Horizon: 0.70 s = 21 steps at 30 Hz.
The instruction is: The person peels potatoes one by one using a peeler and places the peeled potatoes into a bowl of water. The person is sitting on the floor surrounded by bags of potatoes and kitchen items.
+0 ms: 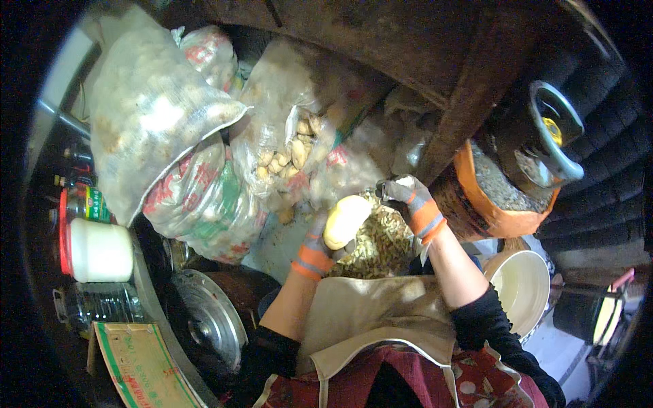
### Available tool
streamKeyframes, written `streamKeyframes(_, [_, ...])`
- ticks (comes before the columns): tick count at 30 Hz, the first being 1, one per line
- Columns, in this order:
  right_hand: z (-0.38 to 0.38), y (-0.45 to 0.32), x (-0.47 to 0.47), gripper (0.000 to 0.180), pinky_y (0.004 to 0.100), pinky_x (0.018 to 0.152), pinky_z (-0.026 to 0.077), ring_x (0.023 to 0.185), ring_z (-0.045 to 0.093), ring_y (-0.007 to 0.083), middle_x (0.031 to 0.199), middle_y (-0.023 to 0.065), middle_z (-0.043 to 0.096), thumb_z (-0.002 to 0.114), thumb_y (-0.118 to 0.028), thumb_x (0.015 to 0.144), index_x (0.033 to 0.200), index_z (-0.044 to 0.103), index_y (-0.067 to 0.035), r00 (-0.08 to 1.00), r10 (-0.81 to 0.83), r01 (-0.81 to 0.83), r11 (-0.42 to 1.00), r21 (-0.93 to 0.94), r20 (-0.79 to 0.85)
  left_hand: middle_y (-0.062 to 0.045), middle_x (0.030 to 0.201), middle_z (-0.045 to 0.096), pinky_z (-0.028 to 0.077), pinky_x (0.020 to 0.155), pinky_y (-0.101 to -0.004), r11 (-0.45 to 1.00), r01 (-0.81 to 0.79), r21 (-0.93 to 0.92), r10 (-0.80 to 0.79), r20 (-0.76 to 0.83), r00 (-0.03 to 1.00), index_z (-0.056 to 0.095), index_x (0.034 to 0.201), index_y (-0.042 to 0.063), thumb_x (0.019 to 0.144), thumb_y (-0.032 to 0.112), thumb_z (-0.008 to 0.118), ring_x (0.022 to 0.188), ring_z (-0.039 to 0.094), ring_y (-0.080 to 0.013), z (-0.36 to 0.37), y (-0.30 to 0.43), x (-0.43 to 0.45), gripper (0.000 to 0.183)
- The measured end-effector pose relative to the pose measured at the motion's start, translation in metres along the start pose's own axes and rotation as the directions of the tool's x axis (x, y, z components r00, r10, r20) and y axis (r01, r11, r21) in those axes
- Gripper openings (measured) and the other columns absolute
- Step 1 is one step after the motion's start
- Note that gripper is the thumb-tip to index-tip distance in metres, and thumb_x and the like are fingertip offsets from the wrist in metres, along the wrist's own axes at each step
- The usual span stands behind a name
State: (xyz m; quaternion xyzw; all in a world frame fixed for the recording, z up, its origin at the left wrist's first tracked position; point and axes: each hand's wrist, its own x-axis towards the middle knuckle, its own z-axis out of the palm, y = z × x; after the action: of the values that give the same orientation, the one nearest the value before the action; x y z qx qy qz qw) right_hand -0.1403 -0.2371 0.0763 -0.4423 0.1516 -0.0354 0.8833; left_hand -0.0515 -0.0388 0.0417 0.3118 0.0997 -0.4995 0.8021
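A pale, peeled potato (347,222) rests in my left hand (320,237), which wears a grey work glove with an orange cuff. My right hand (408,196), gloved the same way, is closed around a small tool (380,190) with a dark metal end that looks like a peeler. The tool is apart from the potato, up and to its right. Beneath both hands lies a heap of potato peelings (380,245); what holds it is hidden. A tan apron (377,311) covers my lap just behind the heap.
An opened clear plastic bag (275,102) shows unpeeled potatoes (288,158). Full sacks (153,102) are stacked on the left. A lidded pot (206,319) and white jar (100,250) stand nearer. At right are an orange-rimmed sack (469,194), a gas cylinder (525,143) and a cream bucket (520,296).
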Motion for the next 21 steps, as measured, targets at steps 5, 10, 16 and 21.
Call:
streamKeyframes(5, [0.012,-0.025,-0.063,0.023,0.0284,0.081,0.047,0.089,0.057,0.0134,0.100,0.0063,0.062,0.069,-0.014,0.076,0.093,0.059,-0.002,0.980,-0.179,0.182,0.983,-0.033,0.087,-0.013,0.099,0.064,0.052,0.062,-0.0304,0.931,-0.043,0.363,-0.180,0.558,0.810,0.051,0.119,0.004,0.090,0.038,0.046,0.078,0.063,-0.0192,0.030,-0.017,-0.022,0.045])
streamKeyframes(10, [-0.002,-0.044,-0.138,0.017,0.0262,0.078,0.047,0.089,0.057,0.0115,0.104,0.0101,0.063,0.065,-0.012,0.080,0.092,0.059,-0.001,0.956,-0.293,0.288,0.937,-0.199,0.008,-0.007,0.098,0.062,0.049,0.078,-0.0284,0.611,0.079,0.788,-0.424,0.242,0.873,0.049,0.117,0.006,0.085,0.018,0.057,0.084,0.060,-0.0175,0.106,-0.073,0.000,0.035])
streamKeyframes(16, [-0.069,-0.060,-0.232,0.026,0.0267,0.066,0.048,0.077,0.060,0.0130,0.088,0.0065,0.064,0.066,-0.020,0.077,0.093,0.062,0.001,0.887,-0.342,0.317,0.940,-0.128,-0.310,-0.013,0.104,0.057,0.047,0.082,-0.0319,-0.064,-0.702,0.710,0.152,0.702,0.696,0.046,0.120,-0.002,0.070,0.017,0.078,0.094,0.057,-0.0244,0.175,-0.148,-0.060,0.062])
streamKeyframes(21, [-0.157,-0.050,-0.333,0.028,0.0227,0.058,0.048,0.070,0.061,0.0126,0.082,0.0044,0.064,0.069,-0.028,0.076,0.093,0.063,-0.006,0.751,-0.225,0.284,0.959,-0.004,-0.620,-0.006,0.088,0.059,0.047,0.052,-0.0252,0.505,-0.395,0.767,0.122,0.390,0.913,0.054,0.103,0.005,0.083,0.005,0.060,0.065,0.057,-0.0127,0.182,-0.155,-0.059,0.021])
